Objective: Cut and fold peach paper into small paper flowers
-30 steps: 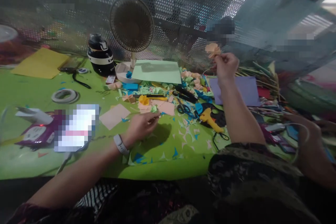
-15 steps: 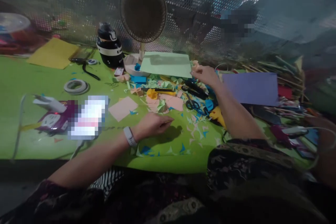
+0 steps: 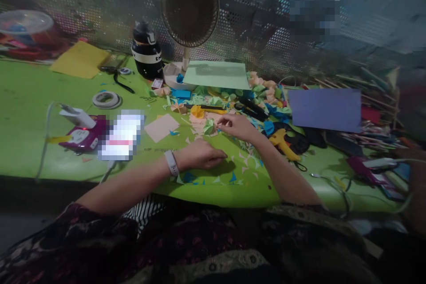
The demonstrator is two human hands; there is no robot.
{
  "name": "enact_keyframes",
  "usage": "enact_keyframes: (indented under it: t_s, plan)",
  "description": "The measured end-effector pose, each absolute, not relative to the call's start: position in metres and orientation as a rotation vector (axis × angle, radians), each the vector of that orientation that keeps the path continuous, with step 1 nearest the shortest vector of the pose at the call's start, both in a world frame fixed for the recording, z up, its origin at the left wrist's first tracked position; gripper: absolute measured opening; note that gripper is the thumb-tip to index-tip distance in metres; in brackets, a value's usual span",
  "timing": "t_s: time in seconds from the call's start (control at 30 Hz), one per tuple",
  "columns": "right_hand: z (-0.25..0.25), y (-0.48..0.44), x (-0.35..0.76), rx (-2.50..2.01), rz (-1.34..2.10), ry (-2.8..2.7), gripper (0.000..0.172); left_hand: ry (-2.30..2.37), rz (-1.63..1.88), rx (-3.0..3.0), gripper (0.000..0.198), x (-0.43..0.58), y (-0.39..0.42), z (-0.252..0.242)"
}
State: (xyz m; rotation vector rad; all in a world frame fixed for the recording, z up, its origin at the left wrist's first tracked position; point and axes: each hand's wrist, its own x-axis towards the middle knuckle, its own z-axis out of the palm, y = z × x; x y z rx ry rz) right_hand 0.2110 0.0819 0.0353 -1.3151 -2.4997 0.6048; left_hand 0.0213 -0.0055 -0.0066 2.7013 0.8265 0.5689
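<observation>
My left hand (image 3: pixel 204 154), with a white band on its wrist, rests low over the green tabletop (image 3: pixel 140 93). Its fingers are curled closed, and what they hold, if anything, is hidden. My right hand (image 3: pixel 237 126) is just right of a green paper flower (image 3: pixel 209 126). Its thumb and forefinger look slightly apart at the flower's edge, with nothing visible between them. Beyond it lie a yellow paper flower (image 3: pixel 197 112), a peach paper flower (image 3: pixel 179 108) and a black stapler (image 3: pixel 252 109). Small paper scraps (image 3: pixel 244 159) are scattered around both hands.
A fan (image 3: pixel 189 6) and a black bottle (image 3: pixel 146 55) stand at the back. Paper sheets lie around, including a purple one (image 3: pixel 325 108). A tape roll (image 3: pixel 106 100), a lit phone (image 3: pixel 122 135) and a yellow glue gun (image 3: pixel 284 144) are on the table.
My right hand has come back from the peach flowers beside the pale green sheet to the green flower near the middle. My left hand stays closed, and the camera view has shifted slightly.
</observation>
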Motion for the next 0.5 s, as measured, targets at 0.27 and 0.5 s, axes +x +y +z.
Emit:
enact_keyframes:
  t_s: [0.27, 0.5]
  plan:
    - [0.008, 0.084, 0.195, -1.358, 0.517, -2.438, 0.011, 0.881, 0.542, 2.698, 0.028, 0.019, -0.006, -0.001]
    - [0.016, 0.084, 0.198, -1.25, 0.916, -2.165, 0.017, 0.853, 0.662, 2.589, 0.025, 0.019, -0.005, -0.005]
